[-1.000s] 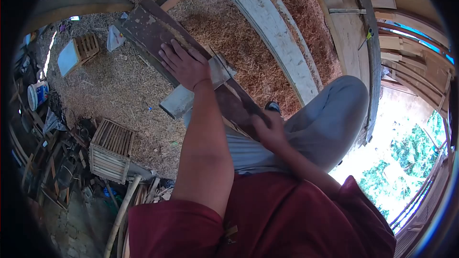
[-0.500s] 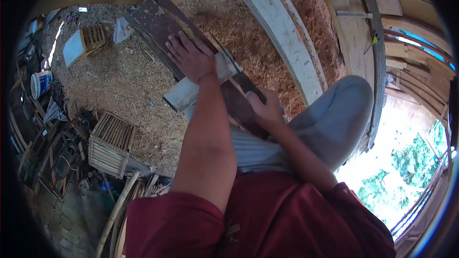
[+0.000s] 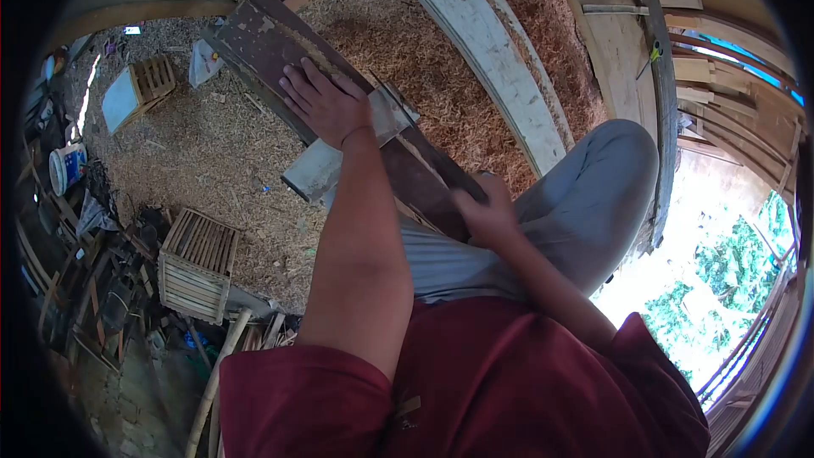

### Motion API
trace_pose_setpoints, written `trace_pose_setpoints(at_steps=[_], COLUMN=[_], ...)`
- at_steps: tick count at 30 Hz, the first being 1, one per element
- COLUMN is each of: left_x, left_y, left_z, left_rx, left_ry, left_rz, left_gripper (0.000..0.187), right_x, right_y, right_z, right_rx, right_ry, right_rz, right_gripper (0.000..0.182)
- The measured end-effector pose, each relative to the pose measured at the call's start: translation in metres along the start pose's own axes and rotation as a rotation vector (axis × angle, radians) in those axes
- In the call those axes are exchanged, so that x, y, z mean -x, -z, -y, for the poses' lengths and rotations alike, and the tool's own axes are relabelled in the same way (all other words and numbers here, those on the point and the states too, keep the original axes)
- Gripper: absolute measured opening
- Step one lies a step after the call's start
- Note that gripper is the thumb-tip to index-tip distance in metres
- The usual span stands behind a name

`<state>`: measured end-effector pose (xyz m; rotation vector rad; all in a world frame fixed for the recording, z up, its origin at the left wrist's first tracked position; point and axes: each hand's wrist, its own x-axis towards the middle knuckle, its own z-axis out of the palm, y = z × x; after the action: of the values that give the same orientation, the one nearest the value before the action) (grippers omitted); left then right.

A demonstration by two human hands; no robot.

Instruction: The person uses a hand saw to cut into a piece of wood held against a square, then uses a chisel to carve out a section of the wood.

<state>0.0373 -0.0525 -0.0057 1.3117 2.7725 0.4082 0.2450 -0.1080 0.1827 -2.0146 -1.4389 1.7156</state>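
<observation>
My left hand [image 3: 329, 108] lies flat on a dark brown, worn wooden board [image 3: 275, 44], fingers stretched out. The board runs diagonally from upper left down to my lap and rests across a pale block or plank [image 3: 315, 171]. My right hand [image 3: 490, 216] is closed near the board's lower right edge, around the end of a long dark tool that looks like a hand saw [image 3: 454, 171]. It is seen nearly edge-on, lined up along the board. The fingers partly cover its grip.
Sawdust and shavings [image 3: 212, 136] cover the ground. A curved pale timber [image 3: 475, 42] stands beyond the board. A slatted wooden crate [image 3: 199, 263] and a small wooden box [image 3: 136, 93] are at left, with a white bucket [image 3: 66, 168] and piled scraps. My bent knee [image 3: 623, 161] is at right.
My right hand has drawn back toward my body along the board, bringing the saw with it. My left hand stays flat on the board. The view has shifted slightly.
</observation>
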Motion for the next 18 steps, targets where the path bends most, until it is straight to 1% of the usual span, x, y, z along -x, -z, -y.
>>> trace_pose_setpoints(at_steps=[1,4,5,6,7,8,10,12,15,17,18], left_x=[0.005,-0.008,-0.006,0.0,-0.009,-0.011,0.005,0.001,0.001,0.002,0.001], left_y=[0.001,-0.003,-0.004,-0.002,-0.004,-0.005,0.001,0.001,0.0,0.0,0.0], left_z=[0.0,-0.003,-0.002,0.0,-0.004,-0.005,0.001,0.001,0.001,0.001,0.001], left_rx=[-0.009,-0.022,-0.024,-0.029,-0.022,-0.019,-0.036,-0.051,-0.084,-0.118,-0.137], left_ry=[-0.002,-0.001,-0.001,-0.012,-0.016,-0.014,-0.017,-0.025,-0.02,-0.023,-0.026], left_rz=[0.005,-0.04,-0.041,-0.029,-0.047,-0.052,-0.015,-0.016,-0.026,-0.021,-0.02], left_gripper=[0.064,0.064,0.064,0.064,0.064,0.064,0.064,0.064,0.062,0.062,0.061], right_x=[-0.012,-0.057,-0.048,-0.023,-0.01,0.012,0.055,0.068,0.069,0.071,0.071], right_y=[-0.004,-0.02,-0.016,-0.012,-0.006,0.006,0.034,0.058,0.085,0.105,0.111], right_z=[-0.004,0.011,0.013,0.019,0.029,0.03,0.036,0.054,0.097,0.129,0.129], right_rx=[0.092,-0.012,0.037,0.079,0.123,0.076,-0.003,-0.069,0.104,0.208,0.288], right_ry=[-0.007,-0.061,-0.055,-0.064,-0.041,-0.01,-0.145,-0.388,-0.096,-0.032,0.117], right_rz=[0.006,0.024,0.017,0.005,-0.014,0.013,0.043,0.025,-0.073,-0.139,-0.317], right_gripper=[0.032,0.033,0.033,0.033,0.032,0.032,0.032,0.033,0.035,0.035,0.035])
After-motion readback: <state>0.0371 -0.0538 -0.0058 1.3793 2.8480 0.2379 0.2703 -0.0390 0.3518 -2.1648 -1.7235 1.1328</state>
